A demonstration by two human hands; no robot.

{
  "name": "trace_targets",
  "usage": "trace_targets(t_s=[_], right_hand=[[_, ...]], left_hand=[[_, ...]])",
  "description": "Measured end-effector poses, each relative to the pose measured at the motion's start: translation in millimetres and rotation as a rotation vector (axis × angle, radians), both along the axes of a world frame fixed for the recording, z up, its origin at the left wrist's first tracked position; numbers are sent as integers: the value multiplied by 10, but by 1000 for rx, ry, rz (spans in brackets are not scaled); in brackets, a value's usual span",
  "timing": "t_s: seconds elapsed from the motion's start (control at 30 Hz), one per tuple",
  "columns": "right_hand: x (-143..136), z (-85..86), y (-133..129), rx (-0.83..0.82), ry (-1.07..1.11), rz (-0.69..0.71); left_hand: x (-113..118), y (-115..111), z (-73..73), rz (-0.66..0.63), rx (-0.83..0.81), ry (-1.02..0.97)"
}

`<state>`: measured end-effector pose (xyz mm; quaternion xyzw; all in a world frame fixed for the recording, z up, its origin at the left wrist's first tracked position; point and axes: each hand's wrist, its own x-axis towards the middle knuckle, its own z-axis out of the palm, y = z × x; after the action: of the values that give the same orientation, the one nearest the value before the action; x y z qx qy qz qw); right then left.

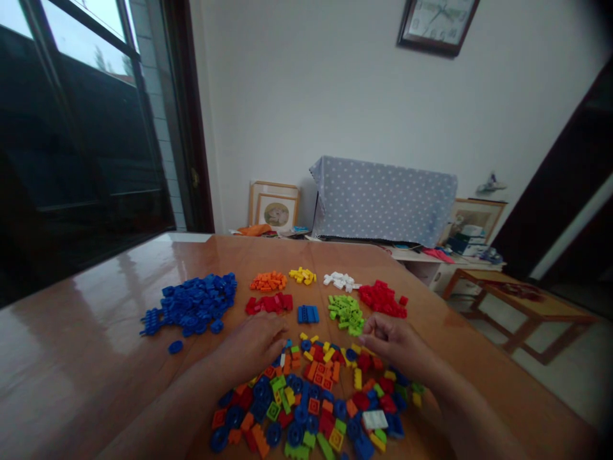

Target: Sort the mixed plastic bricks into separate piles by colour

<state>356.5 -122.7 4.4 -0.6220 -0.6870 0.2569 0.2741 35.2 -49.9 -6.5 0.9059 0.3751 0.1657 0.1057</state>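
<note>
My left hand point(261, 338) hovers at the upper left edge of a mixed heap of toy building bricks point(313, 406). Its thumb and fingers are slightly apart, and I see nothing between them. My right hand point(395, 338) is beside the lime green brick pile point(345, 313), thumb and fingers drawn together in a pinch. Whatever that pinch holds, if anything, is hidden. Between and beyond the hands lie a few blue bricks set side by side point(308, 314) and a group of dark red bricks point(269, 304). Red, orange, yellow, green, white and blue pieces mingle in the near heap.
A large blue pile point(196, 303) spreads at left, with one loose round blue piece point(175, 347) before it. Orange point(269, 281), yellow point(302, 276), white point(340, 281) and red point(383, 298) piles line the far side of the wooden table point(115, 306).
</note>
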Motion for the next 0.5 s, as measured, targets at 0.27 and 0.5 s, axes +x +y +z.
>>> trace_targets(t_s=[0.27,0.5], right_hand=[[433,-296,305,117,-230,-389],[402,-364,393,12,-306,-371]], left_hand=[[-17,21,-29,6,10,-1],[-9,16,-22,12,7,-6]])
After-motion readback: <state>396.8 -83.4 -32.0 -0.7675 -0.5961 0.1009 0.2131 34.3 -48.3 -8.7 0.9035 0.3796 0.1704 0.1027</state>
